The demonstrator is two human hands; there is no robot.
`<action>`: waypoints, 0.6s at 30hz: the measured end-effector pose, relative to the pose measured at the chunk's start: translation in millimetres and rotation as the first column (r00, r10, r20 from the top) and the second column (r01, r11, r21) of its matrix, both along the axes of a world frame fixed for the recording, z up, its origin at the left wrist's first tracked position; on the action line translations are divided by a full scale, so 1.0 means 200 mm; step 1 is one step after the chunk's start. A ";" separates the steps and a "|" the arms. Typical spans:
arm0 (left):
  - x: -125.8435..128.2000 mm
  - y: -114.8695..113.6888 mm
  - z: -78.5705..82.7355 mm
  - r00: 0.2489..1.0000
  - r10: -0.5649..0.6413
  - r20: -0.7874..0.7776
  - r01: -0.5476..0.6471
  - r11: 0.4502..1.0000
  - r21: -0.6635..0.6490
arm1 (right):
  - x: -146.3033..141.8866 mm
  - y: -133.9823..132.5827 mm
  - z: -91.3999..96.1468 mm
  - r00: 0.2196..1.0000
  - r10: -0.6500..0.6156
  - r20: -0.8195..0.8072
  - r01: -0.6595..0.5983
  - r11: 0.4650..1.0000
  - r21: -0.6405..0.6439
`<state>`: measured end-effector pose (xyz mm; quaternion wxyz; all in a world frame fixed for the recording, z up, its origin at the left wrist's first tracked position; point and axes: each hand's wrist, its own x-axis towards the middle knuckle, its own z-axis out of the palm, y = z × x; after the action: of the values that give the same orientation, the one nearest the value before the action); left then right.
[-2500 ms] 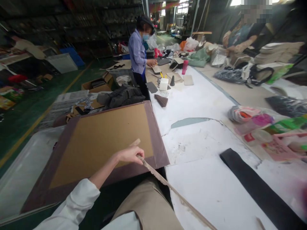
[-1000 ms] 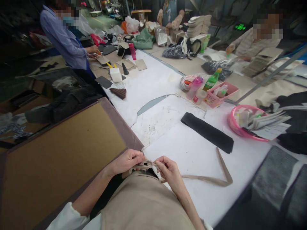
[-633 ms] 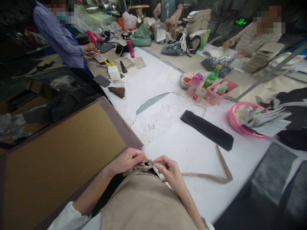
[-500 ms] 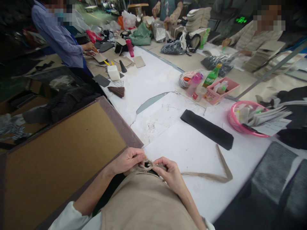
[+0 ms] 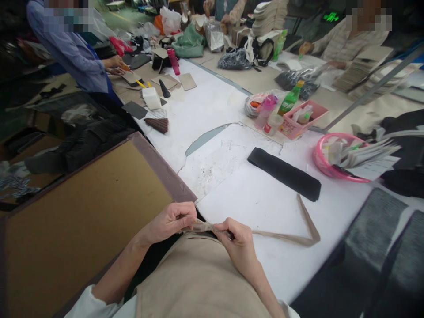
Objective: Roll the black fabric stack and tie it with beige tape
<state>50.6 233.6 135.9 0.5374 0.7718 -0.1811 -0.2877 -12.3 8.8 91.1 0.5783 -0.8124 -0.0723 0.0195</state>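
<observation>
My left hand [image 5: 180, 219] pinches one end of a frayed beige fabric strap [image 5: 202, 226] just above the beige apron [image 5: 198, 269] I wear. My right hand [image 5: 236, 236] closes on the same strap a little to the right, so a short stretch runs taut between the fingers. Something small and dark shows at the right fingers, too little seen to name. To the right of that hand, a long beige strip [image 5: 304, 240] lies bent on the white table; whether it joins the held strap is hidden.
A folded black cloth strip [image 5: 285, 173] lies ahead on the white table [image 5: 228, 190]. A pink basket [image 5: 318, 154] of papers stands right, near bottles and a pink box [image 5: 308, 119]. A brown board [image 5: 82, 216] fills the left. Several people work around the table.
The loop between my fingers has been drawn flat into a taut stretch. My right hand has turned and moved slightly right and down. The view has shifted a little.
</observation>
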 end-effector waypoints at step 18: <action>0.00 0.15 0.06 0.998 -0.037 0.060 0.024 0.979 0.205 | -0.03 -0.05 -0.02 0.970 -0.091 0.224 0.109 0.992 -0.067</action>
<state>49.9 262.7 147.9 0.4450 0.8287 -0.1792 -0.2884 -19.2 -0.4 86.4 0.5344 -0.8343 -0.0942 -0.0970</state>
